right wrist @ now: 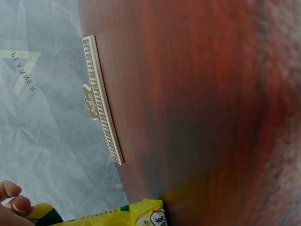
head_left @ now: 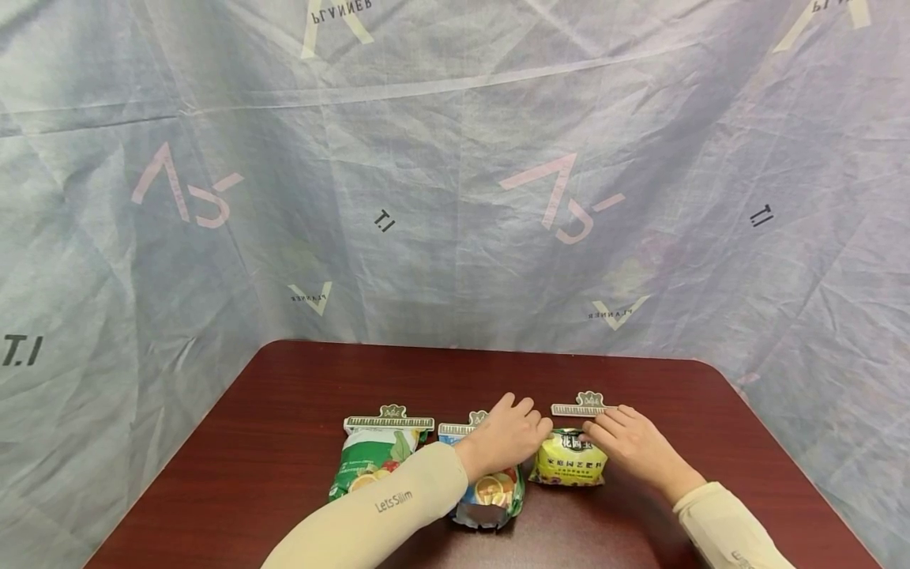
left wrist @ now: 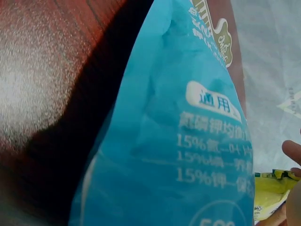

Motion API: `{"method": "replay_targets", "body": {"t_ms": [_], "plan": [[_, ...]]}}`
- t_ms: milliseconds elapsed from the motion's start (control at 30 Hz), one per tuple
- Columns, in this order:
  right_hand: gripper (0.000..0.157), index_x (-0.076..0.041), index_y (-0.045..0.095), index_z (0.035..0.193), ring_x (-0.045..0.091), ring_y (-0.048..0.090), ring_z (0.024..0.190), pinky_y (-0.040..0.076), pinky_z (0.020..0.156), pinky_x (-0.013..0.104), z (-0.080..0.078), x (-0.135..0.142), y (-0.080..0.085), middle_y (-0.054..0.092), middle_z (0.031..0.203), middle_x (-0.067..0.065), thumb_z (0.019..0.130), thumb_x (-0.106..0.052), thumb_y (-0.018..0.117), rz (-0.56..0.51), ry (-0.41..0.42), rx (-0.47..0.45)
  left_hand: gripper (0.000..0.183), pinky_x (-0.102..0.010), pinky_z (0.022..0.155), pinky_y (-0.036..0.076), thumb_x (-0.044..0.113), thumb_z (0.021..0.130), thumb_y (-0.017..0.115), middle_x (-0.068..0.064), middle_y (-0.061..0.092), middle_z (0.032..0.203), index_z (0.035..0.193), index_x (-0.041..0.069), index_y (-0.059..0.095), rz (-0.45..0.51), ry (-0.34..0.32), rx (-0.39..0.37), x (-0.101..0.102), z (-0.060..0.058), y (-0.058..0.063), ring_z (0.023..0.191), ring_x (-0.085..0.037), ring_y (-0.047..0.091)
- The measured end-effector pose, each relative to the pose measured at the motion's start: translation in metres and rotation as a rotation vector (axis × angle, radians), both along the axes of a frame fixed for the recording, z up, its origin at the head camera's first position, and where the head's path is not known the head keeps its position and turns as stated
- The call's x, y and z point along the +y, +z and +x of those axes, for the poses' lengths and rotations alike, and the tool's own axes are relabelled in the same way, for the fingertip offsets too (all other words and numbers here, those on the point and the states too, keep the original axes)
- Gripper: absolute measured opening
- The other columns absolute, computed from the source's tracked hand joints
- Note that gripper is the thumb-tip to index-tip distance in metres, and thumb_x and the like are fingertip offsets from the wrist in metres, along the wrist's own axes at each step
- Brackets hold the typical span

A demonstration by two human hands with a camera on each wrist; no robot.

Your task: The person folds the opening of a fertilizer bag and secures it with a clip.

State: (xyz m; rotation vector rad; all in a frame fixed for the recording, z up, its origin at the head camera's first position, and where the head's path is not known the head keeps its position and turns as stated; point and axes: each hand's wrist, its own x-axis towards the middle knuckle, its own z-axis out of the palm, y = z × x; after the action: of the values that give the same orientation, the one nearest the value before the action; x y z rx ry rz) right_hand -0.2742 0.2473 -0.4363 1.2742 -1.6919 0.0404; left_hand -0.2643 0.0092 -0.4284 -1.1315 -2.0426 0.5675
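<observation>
A small yellow bag (head_left: 569, 465) stands near the table's middle right, its printing upside down in the head view. My left hand (head_left: 506, 435) holds its upper left edge, passing over a blue bag (head_left: 471, 499). My right hand (head_left: 629, 444) pinches its upper right edge with curled fingers. Behind the yellow bag lies a loose piano-keyboard clip (right wrist: 101, 101), apart from the fingers (right wrist: 19, 205) in the right wrist view. The blue bag (left wrist: 160, 141) fills much of the left wrist view, with the yellow bag (left wrist: 270, 193) at lower right.
On the left lies a green bag (head_left: 370, 462) with a keyboard clip (head_left: 389, 423) along its top, partly behind my left sleeve. A similar clip (head_left: 455, 428) sits on the blue bag. Grey printed cloth (head_left: 455, 197) hangs behind the dark red table (head_left: 235, 450).
</observation>
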Motion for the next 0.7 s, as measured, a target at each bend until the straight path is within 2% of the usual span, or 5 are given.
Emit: {"method": "replay_targets", "body": {"t_ms": [267,500,700], "plan": [[0.032,-0.007,0.062,0.076,0.018,0.051,0.058,0.038,0.052,0.031,-0.0011,-0.0002,0.0002,0.056,0.069,-0.001,0.096,-0.027,0.046,-0.020,0.009,-0.002,0.025,-0.028,0.060,0.032,0.036,0.098,0.039,0.009,0.055,0.072,0.082,0.020,0.049,0.050,-0.065,0.029,-0.0026,-0.0040,-0.0019,0.068,-0.012,0.043],[0.032,-0.007,0.061,0.076,0.019,0.051,0.058,0.037,0.052,0.032,-0.0019,0.0008,-0.0013,0.056,0.069,-0.001,0.096,-0.027,0.046,-0.019,0.006,-0.007,0.027,-0.029,0.062,0.028,0.036,0.099,0.035,0.009,0.054,0.071,0.079,0.020,0.045,0.052,-0.073,-0.005,-0.0065,-0.0051,-0.0026,0.067,-0.013,0.038],[0.031,-0.007,0.061,0.075,0.018,0.049,0.056,0.034,0.050,0.029,-0.0014,-0.0005,0.0015,0.054,0.068,-0.001,0.096,-0.026,0.047,-0.029,0.026,-0.005,0.027,-0.030,0.063,0.027,0.034,0.100,0.033,0.009,0.053,0.073,0.080,0.020,0.045,0.059,-0.095,-0.031,-0.0082,-0.0074,-0.0047,0.068,-0.012,0.039]]}}
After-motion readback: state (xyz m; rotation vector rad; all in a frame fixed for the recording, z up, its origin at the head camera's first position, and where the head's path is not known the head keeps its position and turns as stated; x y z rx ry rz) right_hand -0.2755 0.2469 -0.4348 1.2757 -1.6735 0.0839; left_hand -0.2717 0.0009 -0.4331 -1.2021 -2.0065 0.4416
